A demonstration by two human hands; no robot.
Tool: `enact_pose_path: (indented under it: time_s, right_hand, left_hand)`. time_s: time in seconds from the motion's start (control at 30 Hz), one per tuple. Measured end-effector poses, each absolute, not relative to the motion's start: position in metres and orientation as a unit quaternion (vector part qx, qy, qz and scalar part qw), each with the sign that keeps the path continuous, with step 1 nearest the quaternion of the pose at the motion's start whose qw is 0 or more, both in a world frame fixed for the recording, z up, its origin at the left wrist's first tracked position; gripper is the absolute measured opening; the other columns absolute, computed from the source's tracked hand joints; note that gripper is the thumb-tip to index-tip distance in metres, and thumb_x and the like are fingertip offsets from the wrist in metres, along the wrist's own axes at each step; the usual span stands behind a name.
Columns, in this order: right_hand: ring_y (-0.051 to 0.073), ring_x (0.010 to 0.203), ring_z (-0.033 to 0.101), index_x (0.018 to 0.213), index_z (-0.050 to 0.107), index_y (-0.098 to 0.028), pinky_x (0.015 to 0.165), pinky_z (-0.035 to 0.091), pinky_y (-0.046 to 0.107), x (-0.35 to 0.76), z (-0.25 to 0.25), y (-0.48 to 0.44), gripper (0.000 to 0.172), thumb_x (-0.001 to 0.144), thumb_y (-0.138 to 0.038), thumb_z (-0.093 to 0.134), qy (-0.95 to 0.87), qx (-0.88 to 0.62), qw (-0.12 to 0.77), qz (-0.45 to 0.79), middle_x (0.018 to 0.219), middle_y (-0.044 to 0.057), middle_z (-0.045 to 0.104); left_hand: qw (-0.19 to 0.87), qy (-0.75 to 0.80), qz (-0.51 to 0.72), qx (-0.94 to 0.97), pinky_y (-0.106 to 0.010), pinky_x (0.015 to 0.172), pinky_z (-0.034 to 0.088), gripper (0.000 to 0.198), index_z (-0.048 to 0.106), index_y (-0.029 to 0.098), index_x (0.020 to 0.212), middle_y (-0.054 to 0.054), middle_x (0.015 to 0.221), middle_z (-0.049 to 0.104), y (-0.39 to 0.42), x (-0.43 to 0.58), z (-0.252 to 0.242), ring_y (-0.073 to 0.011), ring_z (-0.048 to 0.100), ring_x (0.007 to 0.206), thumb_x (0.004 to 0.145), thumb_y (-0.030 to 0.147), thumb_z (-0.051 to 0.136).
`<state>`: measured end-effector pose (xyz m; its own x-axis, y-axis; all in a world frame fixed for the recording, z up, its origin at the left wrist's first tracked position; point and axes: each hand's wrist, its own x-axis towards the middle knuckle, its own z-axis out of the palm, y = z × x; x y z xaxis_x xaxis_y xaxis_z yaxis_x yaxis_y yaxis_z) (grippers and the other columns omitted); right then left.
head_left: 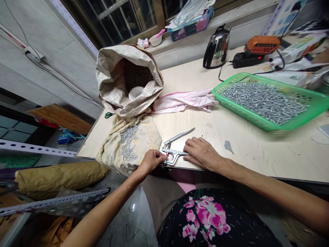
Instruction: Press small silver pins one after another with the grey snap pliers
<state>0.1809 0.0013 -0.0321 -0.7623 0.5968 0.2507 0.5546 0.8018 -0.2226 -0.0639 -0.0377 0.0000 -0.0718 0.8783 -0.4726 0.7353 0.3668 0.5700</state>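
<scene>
Silver spring-loaded hand pliers (175,153) lie at the table's front edge, jaws towards the left and handles spread apart. My right hand (202,152) has its fingers closed on the lower handle, while the upper handle stands free. At the jaws, my left hand (152,160) is closed in a pinch; whatever is between its fingertips is too small to make out. A small red spot shows inside the jaws. Left of the pliers, a patterned cloth (149,132) bears a spread of small silver metal pieces (130,144) and some clearer bits.
An open woven sack (110,82) with a white bowl (135,93) inside stands behind the cloth. A green basket (268,127) of metal pieces is on the right. Further back are a pink-white cloth (185,101), a kettle (217,48) and an orange battery (262,44). Green-handled scissors (108,115) lie left.
</scene>
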Motion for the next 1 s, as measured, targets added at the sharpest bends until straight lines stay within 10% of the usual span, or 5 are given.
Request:
enact_pose_path:
  time_s: [0.23, 1.0]
  right_hand:
    - [0.042, 0.137, 0.027, 0.14, 0.04, -0.011, 0.108, 0.021, 0.063, 0.19, -0.031, 0.034, 0.096, 0.071, -0.073, 0.062, -0.934, -0.332, 0.09, 0.099, 0.145, 0.024, 0.038]
    - [0.028, 0.103, 0.05, 0.119, 0.054, -0.016, 0.106, 0.026, 0.053, 0.189, -0.022, 0.028, 0.05, 0.082, -0.047, 0.067, -0.931, -0.305, 0.133, 0.148, 0.11, 0.011, 0.059]
  left_hand:
    - [0.42, 0.719, 0.066, 0.549, -0.021, 0.047, 0.024, 0.04, 0.067, 0.011, 0.063, 0.004, 0.049, 0.045, -0.038, -0.064, 0.0, -0.0083, 0.037, 0.047, 0.068, 0.05, 0.059]
    - [0.273, 0.742, 0.01, 0.613, -0.025, 0.058, 0.038, 0.03, 0.063, 0.013, 0.064, 0.0, 0.061, 0.054, -0.045, -0.057, 0.004, -0.0138, 0.051, 0.059, 0.08, 0.039, 0.062]
